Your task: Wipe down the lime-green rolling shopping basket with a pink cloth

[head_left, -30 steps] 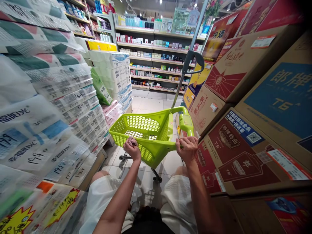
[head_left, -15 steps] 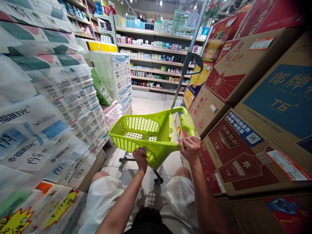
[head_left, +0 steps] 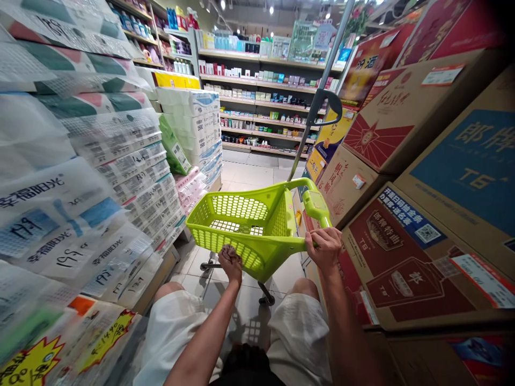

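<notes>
A light-green plastic shopping cart (head_left: 273,253) stands sideways in front of my knees, its perforated basket pointing left. My right hand (head_left: 325,247) is wrapped round the near end of the cart's handlebar (head_left: 316,202). Below the basket's near side, my left hand (head_left: 232,268) is closed on a crumpled brown cloth (head_left: 230,253). The cloth is at the perforated wall; whether it touches it I cannot tell. A grey pole with a dark loop grip (head_left: 325,107) rises behind the handlebar.
Wrapped tissue packs (head_left: 132,161) are stacked high along the left. Cardboard liquor cartons (head_left: 396,252) rise close on the right, near my right hand. Shelves of small boxes and bottles (head_left: 265,96) stand across the far end, beyond the tiled floor (head_left: 245,172).
My left hand has turned slightly, and more of the brown cloth shows. The cart and my right hand sit a little further right in the view, as does the whole scene.
</notes>
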A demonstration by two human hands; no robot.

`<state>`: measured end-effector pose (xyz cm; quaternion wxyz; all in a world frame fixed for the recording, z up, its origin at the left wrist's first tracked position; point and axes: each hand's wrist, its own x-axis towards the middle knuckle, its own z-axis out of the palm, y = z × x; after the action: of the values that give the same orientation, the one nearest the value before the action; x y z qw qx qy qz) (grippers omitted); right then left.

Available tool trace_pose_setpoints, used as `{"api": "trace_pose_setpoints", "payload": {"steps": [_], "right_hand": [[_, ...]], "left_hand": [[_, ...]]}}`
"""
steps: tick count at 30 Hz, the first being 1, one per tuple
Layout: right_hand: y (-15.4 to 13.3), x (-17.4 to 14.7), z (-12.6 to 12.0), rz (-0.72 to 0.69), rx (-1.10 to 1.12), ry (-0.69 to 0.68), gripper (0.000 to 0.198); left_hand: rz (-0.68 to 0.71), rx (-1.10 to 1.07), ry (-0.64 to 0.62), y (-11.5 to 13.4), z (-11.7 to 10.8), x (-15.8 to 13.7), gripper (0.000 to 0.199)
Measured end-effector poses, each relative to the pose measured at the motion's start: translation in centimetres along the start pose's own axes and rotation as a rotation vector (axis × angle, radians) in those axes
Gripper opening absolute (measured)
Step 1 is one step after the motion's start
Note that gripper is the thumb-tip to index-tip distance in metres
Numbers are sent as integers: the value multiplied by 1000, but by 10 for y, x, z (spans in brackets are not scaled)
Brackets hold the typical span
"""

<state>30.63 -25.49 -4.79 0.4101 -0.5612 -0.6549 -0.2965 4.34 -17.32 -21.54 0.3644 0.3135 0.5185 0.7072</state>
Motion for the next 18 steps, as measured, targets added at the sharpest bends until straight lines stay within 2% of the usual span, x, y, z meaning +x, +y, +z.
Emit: {"api": "trace_pose_setpoints", "payload": {"steps": [2,4,6,8,11,13,18], "right_hand": [[2,0,0,-5,-1,-1,29],[3,0,0,-2,0,-7,30],[3,-1,0,4,0,-15,31],[4,-2,0,12,-3,-26,32],[10,-1,0,8,-4,-42,32],[17,0,-2,-6,2,-49,33],[26,6,-11,-20,-98,-67,24]], "left_hand": [[64,67,116,13,3,12,28],[230,171,191,32,10,32,31],[377,264,129,49,16,50,32],[455,362,22,55,17,57,34],[491,469,-53,51,5,58,39],[494,504,-52,49,-9,67,41],[386,614,112,70,-36,118,37]]}}
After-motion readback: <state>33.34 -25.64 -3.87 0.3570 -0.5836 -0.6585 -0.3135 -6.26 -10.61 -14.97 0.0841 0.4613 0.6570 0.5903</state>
